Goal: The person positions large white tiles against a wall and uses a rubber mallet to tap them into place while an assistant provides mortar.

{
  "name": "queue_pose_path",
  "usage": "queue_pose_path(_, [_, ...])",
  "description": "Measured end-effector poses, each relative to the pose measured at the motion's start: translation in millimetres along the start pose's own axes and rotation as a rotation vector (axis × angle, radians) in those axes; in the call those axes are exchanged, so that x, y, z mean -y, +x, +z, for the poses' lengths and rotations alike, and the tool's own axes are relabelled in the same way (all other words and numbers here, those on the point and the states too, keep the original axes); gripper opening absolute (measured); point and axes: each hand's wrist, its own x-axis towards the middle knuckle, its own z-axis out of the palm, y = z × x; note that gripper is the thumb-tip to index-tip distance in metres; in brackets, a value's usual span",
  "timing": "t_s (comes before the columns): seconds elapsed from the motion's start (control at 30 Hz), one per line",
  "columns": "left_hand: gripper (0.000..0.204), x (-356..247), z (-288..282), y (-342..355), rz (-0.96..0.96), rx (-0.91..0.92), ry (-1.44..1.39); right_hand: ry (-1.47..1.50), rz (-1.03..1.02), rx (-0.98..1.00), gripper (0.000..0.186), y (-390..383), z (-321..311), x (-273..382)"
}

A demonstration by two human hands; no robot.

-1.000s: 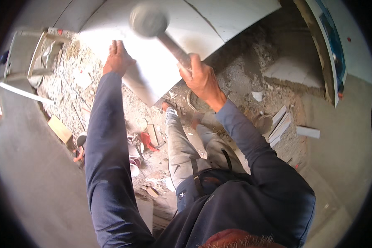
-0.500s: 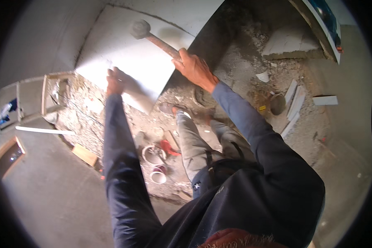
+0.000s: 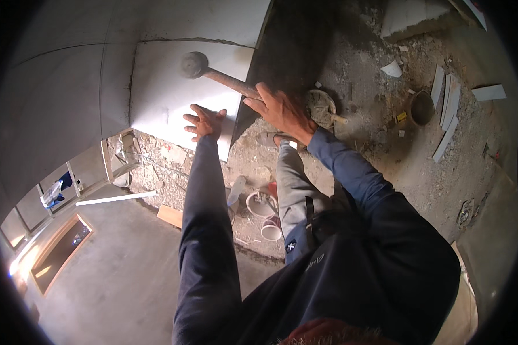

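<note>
Grey and blunt, the round head of a brown-handled mallet (image 3: 227, 79) shows over a large, smooth white rectangular tile (image 3: 161, 86) in the head view; whether it touches cannot be told. Right-hand fingers are closed around the handle's end, the right hand (image 3: 283, 112) lying past the tile's edge, above rubble. Flat on the tile near its lower corner, the left hand (image 3: 206, 123) has its fingers spread and grips nothing. Dark, uneven seams run along the tile's upper and left edges, and glare whitens its face. Pale lettering (image 3: 315, 261) marks the dark cloth shirt (image 3: 351, 282), and a small white emblem (image 3: 291, 246) sits on blue cloth below. Beside the right hand stands a round, grey-crusted container (image 3: 320, 108). Rough, crumbly rubble (image 3: 374, 115) covers the ground, with long, thin white strips (image 3: 452, 103) lying farther right.
</note>
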Motion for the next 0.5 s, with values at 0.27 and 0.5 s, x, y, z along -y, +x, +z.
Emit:
queue_pose_path(0.27, [0.123, -10, 0, 14, 0.001, -0.014, -0.03, -0.176, -0.08, -0.073, 0.034, 2, 13, -43])
queue_pose_path(0.5, [0.122, -23, 4, 0, 0.002, 0.02, -0.023, -0.217, -0.027, -0.007, 0.034, 0, 8, -72])
